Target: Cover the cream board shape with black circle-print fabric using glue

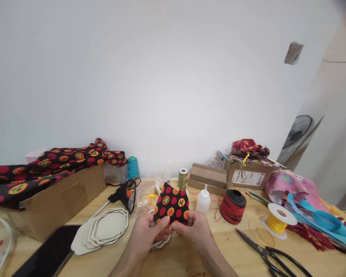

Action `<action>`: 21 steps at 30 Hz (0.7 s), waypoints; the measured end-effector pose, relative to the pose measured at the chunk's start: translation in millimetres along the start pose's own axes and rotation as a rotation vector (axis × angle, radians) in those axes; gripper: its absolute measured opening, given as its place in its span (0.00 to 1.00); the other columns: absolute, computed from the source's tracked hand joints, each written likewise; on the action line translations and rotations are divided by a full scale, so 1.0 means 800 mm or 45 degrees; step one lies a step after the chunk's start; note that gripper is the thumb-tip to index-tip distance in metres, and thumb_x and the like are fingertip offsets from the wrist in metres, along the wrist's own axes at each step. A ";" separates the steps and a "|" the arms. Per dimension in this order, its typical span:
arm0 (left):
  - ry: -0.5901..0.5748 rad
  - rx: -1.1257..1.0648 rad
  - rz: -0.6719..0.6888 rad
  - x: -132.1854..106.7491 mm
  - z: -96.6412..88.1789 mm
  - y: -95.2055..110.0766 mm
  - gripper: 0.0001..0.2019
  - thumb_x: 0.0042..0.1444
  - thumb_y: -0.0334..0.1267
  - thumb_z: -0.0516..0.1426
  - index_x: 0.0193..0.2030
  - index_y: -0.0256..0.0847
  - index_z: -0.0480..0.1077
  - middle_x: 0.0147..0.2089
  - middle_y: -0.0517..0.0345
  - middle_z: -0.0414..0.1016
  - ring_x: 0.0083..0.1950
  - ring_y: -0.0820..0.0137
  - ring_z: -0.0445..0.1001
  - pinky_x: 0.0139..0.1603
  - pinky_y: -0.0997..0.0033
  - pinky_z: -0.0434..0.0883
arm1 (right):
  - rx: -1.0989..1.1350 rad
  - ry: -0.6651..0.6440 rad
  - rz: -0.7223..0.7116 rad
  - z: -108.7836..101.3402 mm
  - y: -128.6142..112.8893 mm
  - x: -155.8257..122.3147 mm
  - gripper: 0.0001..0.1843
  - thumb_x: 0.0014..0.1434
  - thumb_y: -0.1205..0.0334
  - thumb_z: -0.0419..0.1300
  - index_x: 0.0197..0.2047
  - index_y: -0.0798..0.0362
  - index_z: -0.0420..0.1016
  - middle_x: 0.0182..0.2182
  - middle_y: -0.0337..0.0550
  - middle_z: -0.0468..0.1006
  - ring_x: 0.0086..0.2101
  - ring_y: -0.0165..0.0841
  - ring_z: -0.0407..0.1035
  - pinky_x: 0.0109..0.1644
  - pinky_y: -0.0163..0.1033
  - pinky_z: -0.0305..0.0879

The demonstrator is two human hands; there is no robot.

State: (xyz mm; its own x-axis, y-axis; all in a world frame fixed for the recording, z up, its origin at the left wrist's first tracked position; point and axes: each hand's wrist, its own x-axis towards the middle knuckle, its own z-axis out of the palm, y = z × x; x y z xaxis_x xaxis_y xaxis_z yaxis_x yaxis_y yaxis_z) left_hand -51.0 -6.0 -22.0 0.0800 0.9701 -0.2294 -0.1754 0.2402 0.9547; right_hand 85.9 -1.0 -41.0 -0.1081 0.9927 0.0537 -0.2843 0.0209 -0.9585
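Both hands hold up a small black fabric-covered piece (170, 203) with red dots and orange flowers, above the table's front middle. Its sides curve, and small yellow cord loops show at its top and bottom edges. My left hand (148, 232) pinches the lower left part, thumb in front. At the lower right, my right hand (195, 231) grips the edge with its thumb near the bottom loop. The fingers behind the piece are partly hidden. Pale shaped cutouts (161, 244) lie beneath my hands, mostly covered. More cream cutouts (109, 229) are stacked to the left.
Black scissors (266, 252), a yellow cord spool (277, 220) and a red cord spool (233, 207) are at right. A white squeeze bottle (203, 201) stands behind my right hand. Left are a glue gun (121, 195), a phone (50, 252) and a fabric-topped cardboard box (63, 198).
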 end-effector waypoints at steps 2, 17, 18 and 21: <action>-0.011 -0.005 0.008 0.000 -0.001 -0.001 0.18 0.28 0.45 0.66 0.23 0.33 0.72 0.20 0.55 0.77 0.23 0.71 0.74 0.23 0.79 0.70 | -0.003 -0.002 -0.001 -0.001 -0.003 -0.001 0.14 0.29 0.57 0.69 0.20 0.57 0.76 0.17 0.38 0.75 0.16 0.25 0.62 0.20 0.30 0.58; -0.093 -0.308 -0.269 -0.013 -0.002 0.023 0.25 0.50 0.54 0.49 0.40 0.30 0.69 0.32 0.41 0.78 0.30 0.63 0.77 0.26 0.71 0.72 | -1.045 0.220 -0.935 -0.010 -0.025 -0.012 0.09 0.50 0.69 0.53 0.28 0.55 0.75 0.22 0.44 0.73 0.25 0.33 0.64 0.28 0.37 0.61; -0.123 -0.387 -0.238 -0.015 -0.002 0.025 0.25 0.51 0.54 0.49 0.42 0.32 0.68 0.34 0.43 0.78 0.32 0.61 0.77 0.28 0.68 0.73 | -1.186 0.197 -1.053 -0.012 -0.024 -0.013 0.12 0.50 0.73 0.51 0.29 0.54 0.75 0.23 0.45 0.73 0.26 0.34 0.64 0.27 0.37 0.61; -0.077 -0.431 -0.084 -0.017 -0.002 0.027 0.22 0.48 0.45 0.57 0.49 0.36 0.64 0.35 0.47 0.78 0.34 0.58 0.76 0.30 0.62 0.73 | -1.251 0.203 -1.158 -0.015 -0.022 -0.013 0.18 0.48 0.77 0.47 0.33 0.54 0.75 0.27 0.47 0.73 0.29 0.35 0.65 0.30 0.38 0.63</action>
State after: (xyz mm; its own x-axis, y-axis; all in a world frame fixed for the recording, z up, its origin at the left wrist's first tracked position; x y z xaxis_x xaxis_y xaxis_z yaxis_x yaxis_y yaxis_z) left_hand -57.4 -14.0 1.4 0.1580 0.9506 -0.2673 -0.4826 0.3105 0.8190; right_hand 103.6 -10.0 -28.0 -0.1174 0.5829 0.8041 0.6070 0.6829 -0.4064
